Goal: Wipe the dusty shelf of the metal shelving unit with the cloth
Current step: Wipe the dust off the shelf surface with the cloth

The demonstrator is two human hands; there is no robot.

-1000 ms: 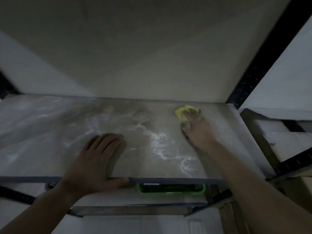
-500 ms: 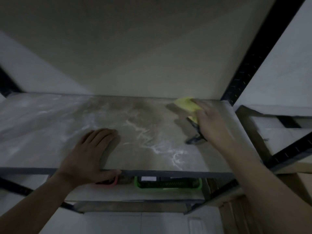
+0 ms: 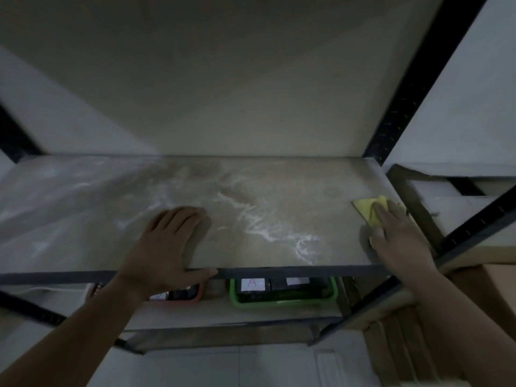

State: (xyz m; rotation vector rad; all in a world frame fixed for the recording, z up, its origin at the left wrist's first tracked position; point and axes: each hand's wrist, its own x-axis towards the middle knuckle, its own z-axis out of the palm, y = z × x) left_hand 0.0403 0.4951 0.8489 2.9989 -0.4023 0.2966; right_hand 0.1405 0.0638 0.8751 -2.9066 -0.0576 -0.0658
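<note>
wiping in progress: right hand (image 3: 399, 238), grip spread flat, presses cloth (image 3: 367, 212) at shelf's (image 3: 83, 219) right edge; central dust streaks (image 3: 262, 230) look due next.

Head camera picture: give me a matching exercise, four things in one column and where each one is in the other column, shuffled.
Things
1. yellow cloth
2. left hand
3. green basket
4. white dust streak

Places
a. below the dusty shelf
b. middle of the shelf top
c. right end of the shelf, under the right hand
d. flat on the shelf, thumb over its front edge

Pairs: 1-c, 2-d, 3-a, 4-b
</note>
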